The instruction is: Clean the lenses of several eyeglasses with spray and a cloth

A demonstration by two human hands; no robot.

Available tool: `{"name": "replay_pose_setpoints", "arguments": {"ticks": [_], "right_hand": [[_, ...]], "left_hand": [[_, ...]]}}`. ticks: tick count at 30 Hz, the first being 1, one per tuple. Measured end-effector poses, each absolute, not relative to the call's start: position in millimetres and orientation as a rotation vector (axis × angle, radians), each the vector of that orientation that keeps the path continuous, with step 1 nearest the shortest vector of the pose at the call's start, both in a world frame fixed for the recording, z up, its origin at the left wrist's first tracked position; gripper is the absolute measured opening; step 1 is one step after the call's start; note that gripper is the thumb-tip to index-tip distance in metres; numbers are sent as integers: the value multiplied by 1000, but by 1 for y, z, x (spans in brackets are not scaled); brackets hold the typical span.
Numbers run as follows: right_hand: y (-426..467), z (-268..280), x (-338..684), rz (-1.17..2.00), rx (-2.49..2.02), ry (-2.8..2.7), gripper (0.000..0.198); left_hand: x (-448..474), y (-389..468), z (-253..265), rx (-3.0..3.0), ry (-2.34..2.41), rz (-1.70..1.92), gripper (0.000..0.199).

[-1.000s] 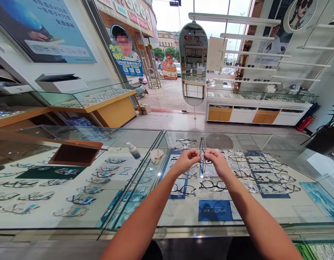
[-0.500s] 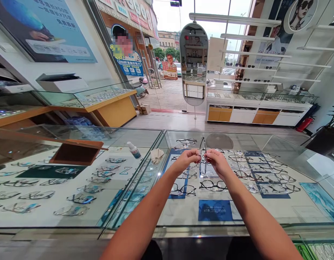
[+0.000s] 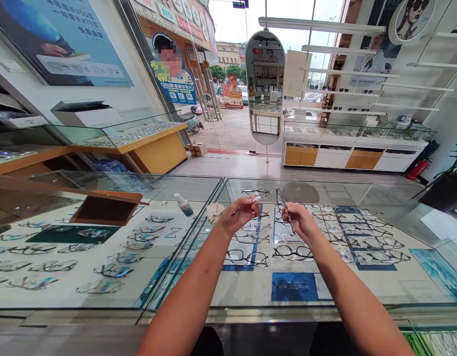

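Above the glass display case (image 3: 246, 307), my right hand (image 3: 299, 218) is closed on a pair of eyeglasses (image 3: 280, 198), which stands nearly edge-on with its dark thin frame tilted. My left hand (image 3: 241, 213), apart from the glasses and to their left, is closed around a slim pen-like thing (image 3: 233, 214). Its dark end sticks out on the left and a pale tip shows by the fingertips; its kind is unclear. Beneath both hands, rows of eyeglasses (image 3: 293, 253) lie in the case, partly hidden by my fingers.
A folded beige cloth (image 3: 214, 212) and a white spray bottle (image 3: 184, 204) are left of my hands. A brown tray (image 3: 104, 210) lies farther left, near more eyeglasses (image 3: 113, 271). An oval mirror (image 3: 266, 89) stands beyond the case, with a wall counter (image 3: 324, 157) at right.
My hands have parted: the left has moved left, away from the eyeglasses, and now shows the slim thing. My right hand keeps the glasses, which have tilted.
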State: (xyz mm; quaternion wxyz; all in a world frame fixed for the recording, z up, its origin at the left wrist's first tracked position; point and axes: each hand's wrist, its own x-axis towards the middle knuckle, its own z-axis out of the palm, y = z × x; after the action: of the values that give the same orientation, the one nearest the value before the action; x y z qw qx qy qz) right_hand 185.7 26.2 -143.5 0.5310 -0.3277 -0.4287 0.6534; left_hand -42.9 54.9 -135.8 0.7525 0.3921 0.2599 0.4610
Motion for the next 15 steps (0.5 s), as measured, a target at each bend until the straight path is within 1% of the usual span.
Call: {"name": "replay_pose_setpoints", "arguments": {"ticks": [5,10,13,15], "right_hand": [[27,-145,186,1613,-766,-1007,20],[27,-145,186,1678,-719,-959,27],[27,-144,186,1706,-691,-925,29],[27,-145,187,1711,-672,-885,28]], "left_hand": [[-50,57,-137,695,488,1072,26],[-43,58,-134,553,489,1089,24],[-37,56,-133,594,514,1100,23],[-31,55,-135,708,566,1076,26]]}}
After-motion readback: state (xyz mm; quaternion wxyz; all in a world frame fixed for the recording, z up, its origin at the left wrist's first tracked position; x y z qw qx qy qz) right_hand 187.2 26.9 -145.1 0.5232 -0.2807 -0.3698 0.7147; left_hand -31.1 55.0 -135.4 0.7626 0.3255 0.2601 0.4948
